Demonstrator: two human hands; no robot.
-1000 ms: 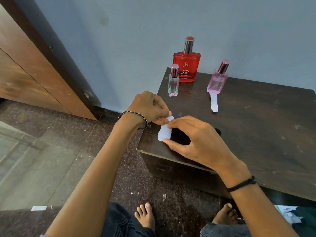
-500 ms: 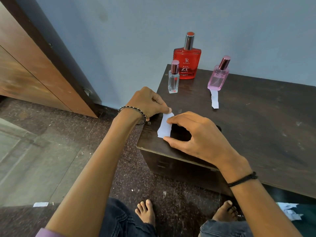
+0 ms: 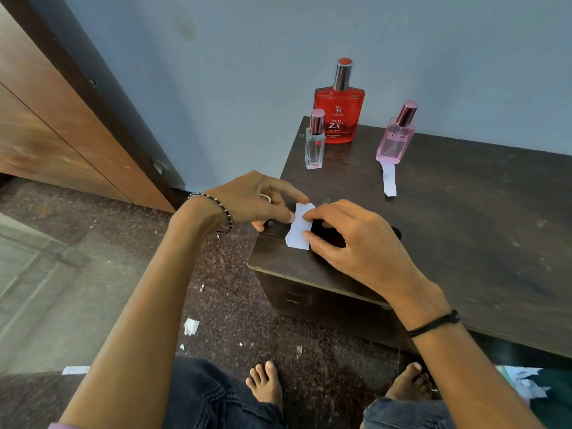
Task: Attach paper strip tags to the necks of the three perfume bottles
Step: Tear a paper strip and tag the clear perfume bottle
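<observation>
Three perfume bottles stand at the back of the dark wooden table (image 3: 464,218): a small clear bottle (image 3: 314,144), a large red bottle (image 3: 339,113) and a pink bottle (image 3: 394,140). A white paper strip (image 3: 389,178) lies flat in front of the pink bottle. Near the table's front left corner, a white paper piece (image 3: 299,227) is held by both hands. My left hand (image 3: 257,201) pinches its upper left edge. My right hand (image 3: 349,243) pinches its right side between curled fingers and thumb.
A wooden door (image 3: 46,128) stands at the left against the blue wall. Torn paper scraps (image 3: 191,326) lie on the speckled floor, with more paper (image 3: 526,382) at the lower right. Bare feet (image 3: 266,385) rest below the table edge.
The view has shifted slightly. My left hand's fingers have spread and slid along the top of the paper piece; the paper shows more between the hands. Bottles have not moved.
</observation>
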